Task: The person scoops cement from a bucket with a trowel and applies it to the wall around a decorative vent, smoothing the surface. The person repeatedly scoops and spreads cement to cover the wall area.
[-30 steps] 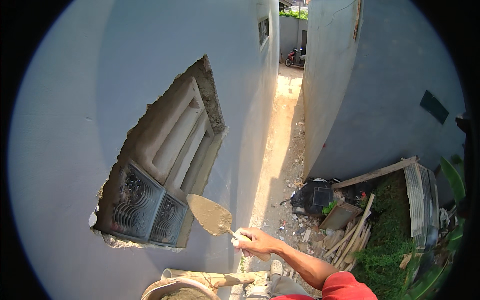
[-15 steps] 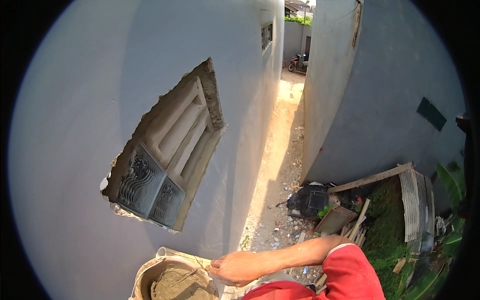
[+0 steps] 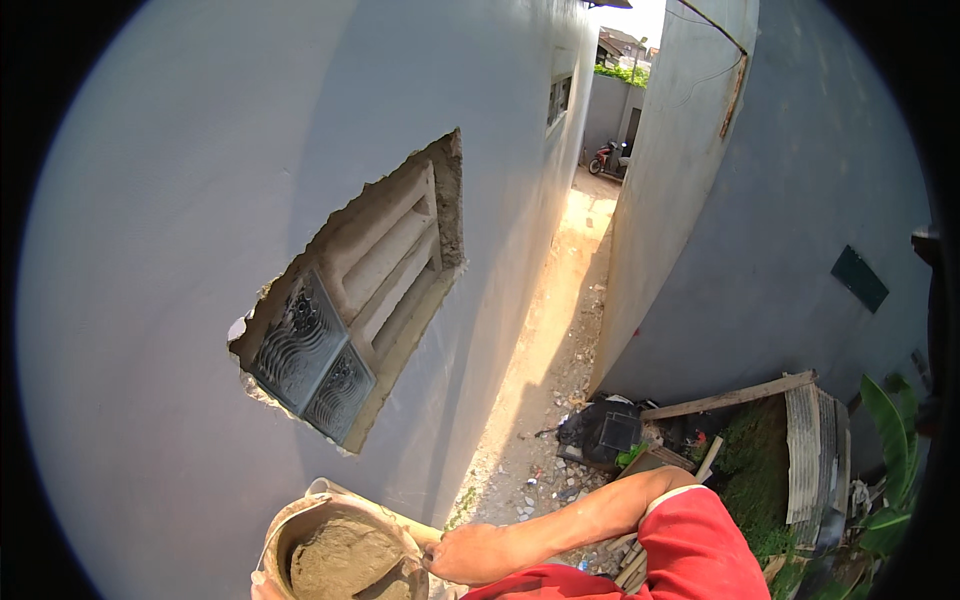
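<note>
My right hand (image 3: 470, 553) is closed at the right rim of a bucket (image 3: 283, 545), its forearm in a red sleeve (image 3: 700, 540) coming from the lower right. Whatever its fingers grip is hidden by the hand. Wet grey mortar (image 3: 340, 555) fills much of the bucket, with a darker hollow on the side by my hand. A pale pole (image 3: 405, 527) runs behind the bucket's far rim and ends at my knuckles. My left hand is out of view.
Left of the alley, a grey wall (image 3: 180, 250) has a rough-edged opening with a slatted concrete vent (image 3: 390, 262) and patterned glass blocks (image 3: 305, 345). Far below lie rubble (image 3: 530, 490), black bags (image 3: 595, 430), a wooden beam (image 3: 730, 397) and corrugated sheets (image 3: 805, 450). A motorbike (image 3: 603, 158) stands at the alley's end.
The view has shifted, so the wall opening sits further right and the bucket shows more fully. My right hand stays by the rim, and a thin line across the mortar has given way to a dark hollow.
</note>
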The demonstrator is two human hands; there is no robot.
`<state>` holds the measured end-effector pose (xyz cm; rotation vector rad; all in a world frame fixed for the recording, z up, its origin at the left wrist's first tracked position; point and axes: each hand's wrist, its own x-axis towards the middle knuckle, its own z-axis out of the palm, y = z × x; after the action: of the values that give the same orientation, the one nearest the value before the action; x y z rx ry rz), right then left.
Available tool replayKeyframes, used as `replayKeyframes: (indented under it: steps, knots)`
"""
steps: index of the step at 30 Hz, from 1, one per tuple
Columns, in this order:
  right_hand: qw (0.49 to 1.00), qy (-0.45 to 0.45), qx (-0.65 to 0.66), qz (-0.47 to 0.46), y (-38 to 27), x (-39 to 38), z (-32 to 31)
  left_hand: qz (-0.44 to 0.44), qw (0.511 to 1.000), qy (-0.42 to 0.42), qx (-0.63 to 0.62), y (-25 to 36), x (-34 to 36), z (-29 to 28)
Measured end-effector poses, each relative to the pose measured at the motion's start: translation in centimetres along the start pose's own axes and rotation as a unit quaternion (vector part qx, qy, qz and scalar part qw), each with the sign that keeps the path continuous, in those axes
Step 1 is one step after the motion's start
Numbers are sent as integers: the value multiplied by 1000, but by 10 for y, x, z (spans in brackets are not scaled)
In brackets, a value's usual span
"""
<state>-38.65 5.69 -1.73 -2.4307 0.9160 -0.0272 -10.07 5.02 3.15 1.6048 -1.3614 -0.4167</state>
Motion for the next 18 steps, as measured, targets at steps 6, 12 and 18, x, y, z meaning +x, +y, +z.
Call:
replayKeyframes:
  steps: [6,12,18]
  knots:
    - [999,23,-11,23,-12,24,-2,-39,997,26,-59,7,0,9]
    - [997,-65,38,-10,6,-16,-36,-150,958,89,-228,-22,1,13]
    - [996,-65,33,49,-2,-3,-61,-140,968,138,-158,-44,2,9]
